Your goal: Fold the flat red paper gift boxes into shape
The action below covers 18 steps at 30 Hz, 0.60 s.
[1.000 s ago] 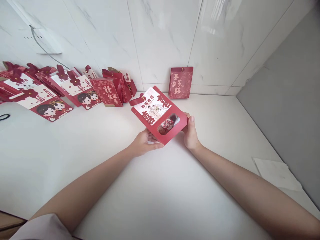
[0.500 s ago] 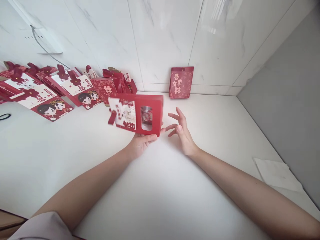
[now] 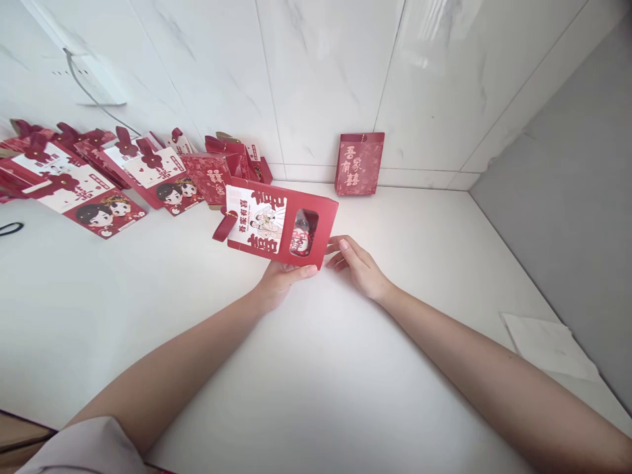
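Note:
A red candy gift box (image 3: 316, 204) lies tilted on its side above the table. Its white label shows a couple and Chinese characters, and a dark red ribbon bow (image 3: 224, 226) hangs at its left end. Through its clear window, a wrapped item (image 3: 300, 240) with red and white print is visible. My left hand (image 3: 279, 283) grips the box from below, thumb along the lower edge and other fingers mostly hidden behind. Close to the right end, my right hand (image 3: 360, 266) has loosely bent fingers and holds nothing visible; whether its fingertips touch the box is unclear.
Several red gift boxes (image 3: 106, 210) with ribbons stand crowded along the wall at left. Another red box (image 3: 359, 164) leans against the tiled wall at the back. White tissue (image 3: 548, 345) lies at right, a black loop (image 3: 10, 228) at far left.
The box has tilted, its right end dropping lower and shifting right, with the label turned more toward me. My right hand's spread fingers have drawn in and bent near the box's end.

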Available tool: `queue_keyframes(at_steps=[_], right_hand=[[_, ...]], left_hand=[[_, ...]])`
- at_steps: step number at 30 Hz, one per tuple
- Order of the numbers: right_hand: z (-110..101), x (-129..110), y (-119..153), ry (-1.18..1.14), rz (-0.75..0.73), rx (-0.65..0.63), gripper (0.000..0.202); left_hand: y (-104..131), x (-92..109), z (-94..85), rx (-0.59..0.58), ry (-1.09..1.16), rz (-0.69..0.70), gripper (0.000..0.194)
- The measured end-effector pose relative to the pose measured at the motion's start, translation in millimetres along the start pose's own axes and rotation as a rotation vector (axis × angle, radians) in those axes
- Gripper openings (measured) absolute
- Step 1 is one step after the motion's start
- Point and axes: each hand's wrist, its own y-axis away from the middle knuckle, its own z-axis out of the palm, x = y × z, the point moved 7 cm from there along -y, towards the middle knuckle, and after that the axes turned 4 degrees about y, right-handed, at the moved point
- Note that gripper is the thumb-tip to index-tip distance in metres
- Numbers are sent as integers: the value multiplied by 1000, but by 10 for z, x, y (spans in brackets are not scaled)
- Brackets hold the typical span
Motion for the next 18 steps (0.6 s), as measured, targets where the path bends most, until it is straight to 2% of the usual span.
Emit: queue_keyframes(at_steps=[6,8,13,16,18], right_hand=[[-2,-5,6,28,21,-1,48],[-7,-7,9,14,19,7,48],[-26,9,4,-35,4,35,50],[-35,20,2,-42,8,44,52],[-62,-4,6,-54,-11,75,53]], left_hand=[[-27,-24,-237,273,341,8,34],[-27,6,-220,238,307,28,32],[13,44,-43,53,123,56,40],[17,25,-43,57,73,90,42],[10,37,-94,98,37,162,45]])
